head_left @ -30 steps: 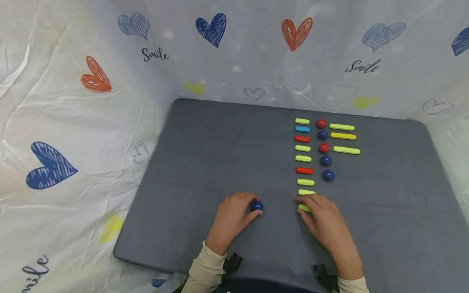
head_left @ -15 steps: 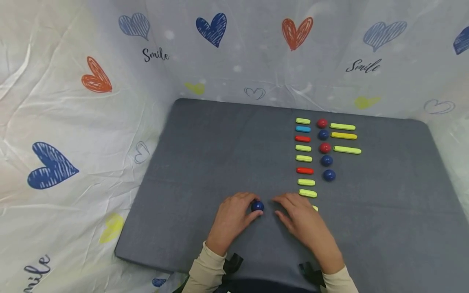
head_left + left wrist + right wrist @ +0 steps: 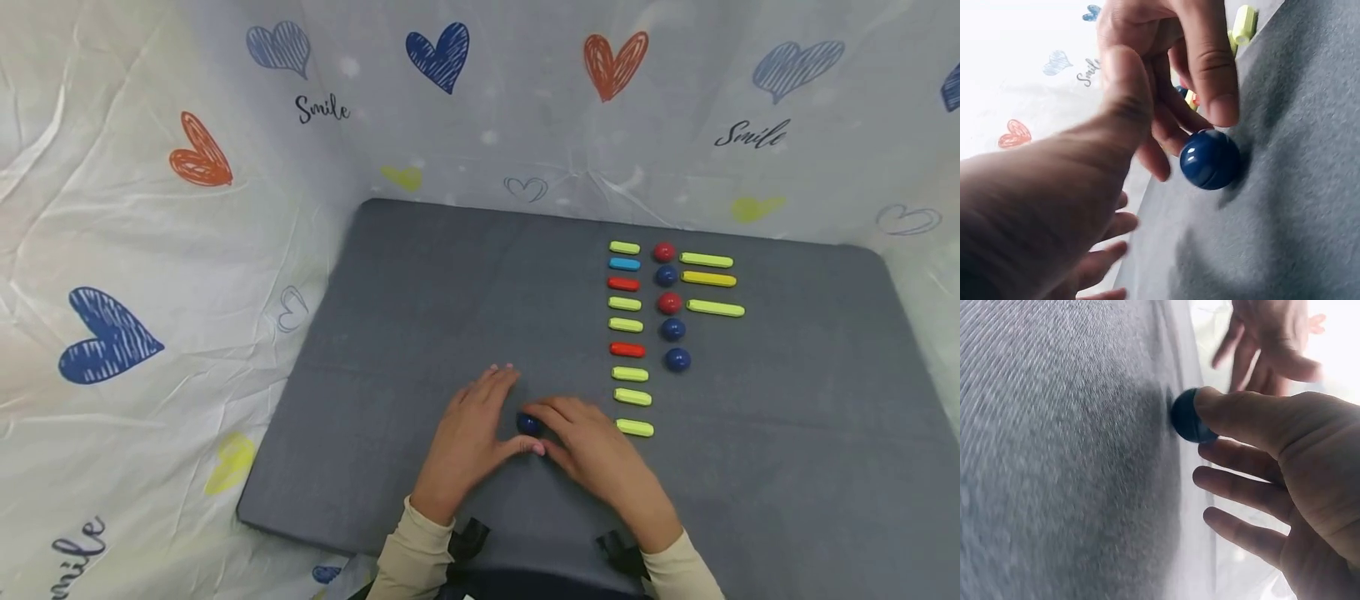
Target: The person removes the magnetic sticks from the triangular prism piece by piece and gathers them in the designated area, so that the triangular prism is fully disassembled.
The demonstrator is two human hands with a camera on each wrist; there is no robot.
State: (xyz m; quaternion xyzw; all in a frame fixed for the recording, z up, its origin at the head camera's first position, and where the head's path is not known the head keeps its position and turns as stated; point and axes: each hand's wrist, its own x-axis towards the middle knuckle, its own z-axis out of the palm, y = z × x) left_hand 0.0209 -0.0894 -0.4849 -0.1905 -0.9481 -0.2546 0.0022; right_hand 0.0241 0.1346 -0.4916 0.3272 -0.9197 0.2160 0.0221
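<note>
A glossy dark blue ball (image 3: pixel 527 424) rests on the grey mat (image 3: pixel 420 317), between my two hands. My right hand (image 3: pixel 596 446) pinches it between thumb and index finger; the other fingers of that hand are spread apart in the right wrist view. Just left of the ball, my left hand (image 3: pixel 468 437) has its fingers stretched out and apart, off the ball. Its thumb lies in front of the ball in the head view, near the right thumb. In the left wrist view the ball (image 3: pixel 1210 159) shows whole, with the right fingertips at its upper side.
A column of short yellow-green, red and blue sticks, with a yellow-green stick (image 3: pixel 634 427) nearest, lies right of the hands. Beside it run red and blue balls (image 3: pixel 677 360), then longer yellow sticks (image 3: pixel 708 279). A heart-printed cloth (image 3: pixel 480 117) hangs behind the mat.
My right hand has moved left from the nearest yellow-green stick to the blue ball and taken hold of it. My left hand has let go of the ball and straightened its fingers.
</note>
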